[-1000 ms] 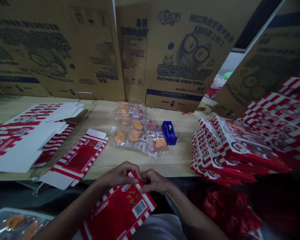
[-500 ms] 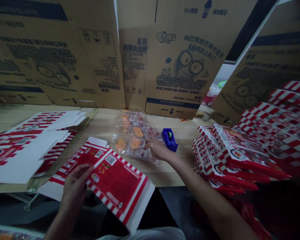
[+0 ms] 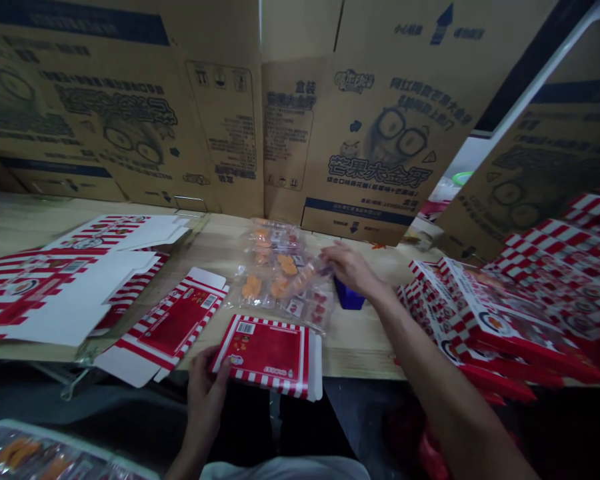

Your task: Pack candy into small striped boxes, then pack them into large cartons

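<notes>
My left hand [image 3: 207,380] grips a red-and-white box [image 3: 267,353] by its left end, over the table's front edge. The box's right-end flap stands out. Above the small pile, my right hand [image 3: 349,267] pinches a clear packet [image 3: 307,275] with orange pieces, slightly blurred. Beneath it lie several clear packets of orange candy [image 3: 251,287] and red candy [image 3: 319,310]. The blue tape dispenser [image 3: 349,297] is partly hidden behind my right hand. To the left of my held box, a second flat red-and-white box [image 3: 180,323] lies on the table.
Unfolded printed box sheets [image 3: 65,287] lie at the left. Stacked finished boxes [image 3: 500,313] fill the right side. Tall cardboard cartons [image 3: 370,153] stand along the back. A white tray [image 3: 70,433] with packets is low at the lower left.
My right hand has risen from the pile and moved right, lifting a packet. My left hand has moved the box right, away from the second box, and turned it more level.
</notes>
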`<state>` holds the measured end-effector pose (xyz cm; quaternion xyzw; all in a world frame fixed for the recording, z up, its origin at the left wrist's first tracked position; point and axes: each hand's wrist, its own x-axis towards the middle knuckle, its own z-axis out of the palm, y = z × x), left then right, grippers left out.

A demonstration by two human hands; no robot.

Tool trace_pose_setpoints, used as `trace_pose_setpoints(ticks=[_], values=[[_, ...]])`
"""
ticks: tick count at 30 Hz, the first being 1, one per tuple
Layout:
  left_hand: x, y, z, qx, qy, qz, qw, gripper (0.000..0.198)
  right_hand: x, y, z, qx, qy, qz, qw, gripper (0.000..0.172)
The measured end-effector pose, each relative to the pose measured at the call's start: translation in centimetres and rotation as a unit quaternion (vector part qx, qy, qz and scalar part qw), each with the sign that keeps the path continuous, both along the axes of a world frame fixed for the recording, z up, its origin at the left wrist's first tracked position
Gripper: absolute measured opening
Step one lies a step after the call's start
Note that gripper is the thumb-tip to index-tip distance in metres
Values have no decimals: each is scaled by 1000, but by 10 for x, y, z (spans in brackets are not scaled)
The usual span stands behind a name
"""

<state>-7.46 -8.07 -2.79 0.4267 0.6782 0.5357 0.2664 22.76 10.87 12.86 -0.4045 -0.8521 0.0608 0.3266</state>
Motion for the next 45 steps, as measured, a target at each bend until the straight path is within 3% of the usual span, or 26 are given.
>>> trace_pose_setpoints(ticks=[3,6,10,12,14,16,18,21,29,37,45], values=[[7,-3,8,30,247,-56,967,64,21,-29,17,18,115,-36,993,11],[11,7,23,59,440,-222,868,94,33,-59,14,-20,239,-82,967,6],[15,45,42,-5,526,-436,730,121,38,-95,-18,-140,294,-88,941,12],[19,63,47,-41,534,-491,687,122,40,-111,-41,-199,291,-99,931,15],[22,73,48,-63,535,-513,668,123,46,-123,-64,-228,283,-117,924,15],[24,73,45,-65,534,-511,670,123,55,-130,-84,-230,255,-140,929,14],[23,66,42,-46,538,-490,684,119,65,-133,-98,-218,206,-170,939,26],[22,52,38,-22,556,-435,708,109,72,-133,-106,-191,145,-215,947,38],[22,32,33,44,585,-343,734,97,57,-128,-94,-161,59,-156,973,47],[18,27,31,61,587,-351,727,95,66,-117,-78,-186,79,-162,966,43],[20,29,28,89,601,-326,725,94,15,-135,-80,-252,-59,-1,966,43]])
